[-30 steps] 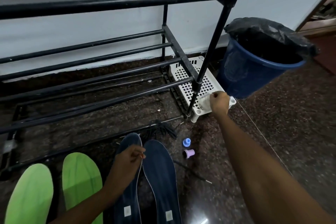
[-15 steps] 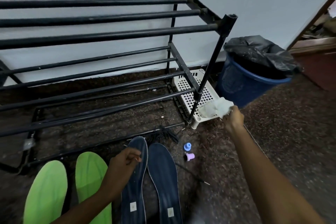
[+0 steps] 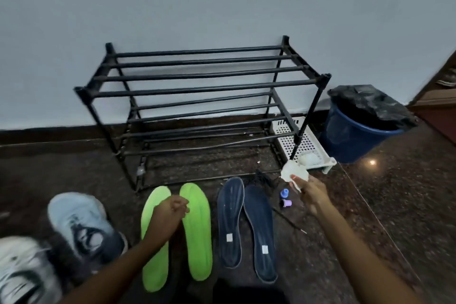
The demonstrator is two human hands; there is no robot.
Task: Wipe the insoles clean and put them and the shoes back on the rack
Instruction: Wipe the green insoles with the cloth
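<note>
Head view shows the right hand (image 3: 312,192) pinching a crumpled white cloth (image 3: 294,173) between thumb and fingers, up off the floor near the right front leg of the rack (image 3: 197,86). The left hand (image 3: 171,211) hangs over the green insoles (image 3: 198,229) with its fingers curled in; I cannot tell if it holds anything. Two dark blue insoles (image 3: 230,222) lie just right of the green ones, all flat on the floor in front of the rack. Two shoes (image 3: 84,224) sit at the near left. An insole may slide on the shiny floor if no hand holds it down. The cloth hand could also bump the two little caps (image 3: 287,203) beside it.
</note>
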